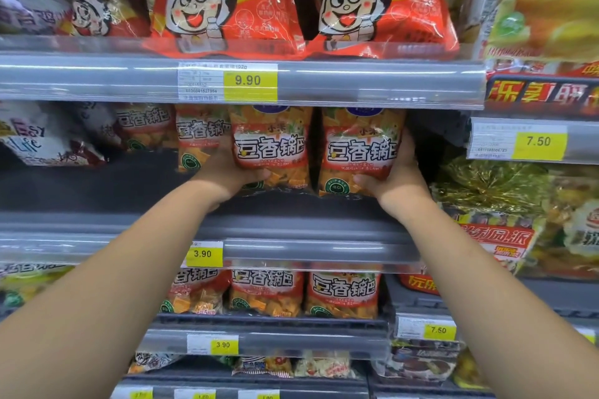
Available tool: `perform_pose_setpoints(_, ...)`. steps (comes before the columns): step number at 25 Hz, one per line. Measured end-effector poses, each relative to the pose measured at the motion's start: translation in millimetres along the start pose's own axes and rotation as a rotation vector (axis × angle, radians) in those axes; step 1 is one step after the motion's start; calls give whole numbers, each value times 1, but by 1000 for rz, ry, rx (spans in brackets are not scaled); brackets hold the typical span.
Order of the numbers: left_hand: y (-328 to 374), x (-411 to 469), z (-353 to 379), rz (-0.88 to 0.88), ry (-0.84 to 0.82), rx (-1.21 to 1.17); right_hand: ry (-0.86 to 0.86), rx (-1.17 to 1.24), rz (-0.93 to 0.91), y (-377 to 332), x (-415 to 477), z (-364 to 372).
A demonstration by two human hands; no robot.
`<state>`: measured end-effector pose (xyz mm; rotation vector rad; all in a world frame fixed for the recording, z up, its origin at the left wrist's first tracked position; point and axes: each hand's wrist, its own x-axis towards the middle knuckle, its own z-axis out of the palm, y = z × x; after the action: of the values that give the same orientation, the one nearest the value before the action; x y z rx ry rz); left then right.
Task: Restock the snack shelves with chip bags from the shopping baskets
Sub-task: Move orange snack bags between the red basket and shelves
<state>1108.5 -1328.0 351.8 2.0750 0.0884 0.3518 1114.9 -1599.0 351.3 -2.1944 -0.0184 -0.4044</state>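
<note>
**A:** Which step is this?

**B:** Placing, I'd say. The left hand (231,172) grips an orange-and-red glossy plastic chip bag (269,149) by its lower left corner, thumb across the front. The right hand (397,180) holds a twin chip bag (359,152), fingers up its right edge and thumb on the lower front. Each hand is clamped on its own bag.

**A:** Where are the bags exactly?

**B:** Upright, side by side and nearly touching, over the dark grey middle shelf (129,185). They sit just under the rail carrying the yellow 9.90 price label (250,81). Whether their bottoms rest on the deck I cannot tell, because the hands hide that edge.

**A:** What does the next move call for?

**B:** Probably setting both down square, faces outward, then letting go without tipping them. Another bag of the same kind (201,136) stands just behind and to the left, so the left one should seat in front of it.

**A:** How do they look?

**B:** Puffy crinkled film, with bold white characters on a red band. Orange square crisps are printed below, and there's a round green seal near the bottom. They match the row of bags (343,291) on the shelf beneath. No basket is in view.
</note>
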Motion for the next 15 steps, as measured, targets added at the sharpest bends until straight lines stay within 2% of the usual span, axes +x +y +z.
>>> perform_pose_setpoints(3, -3, 5, 0, -8, -56, 27, -28, -67, 18, 3, 0, 0)
perform_pose_setpoints(8, 1, -4, 3, -29, -45, 42, -30, -92, 2, 2, 3, 1)
perform_pose_setpoints(12, 8, -13, 1, -53, -12, 89, -89, -183, 137, -3, -7, -6)
perform_pose_setpoints(15, 15, -23, -6, -48, 52, 273, -152, -307, 164, -9, -23, -14)
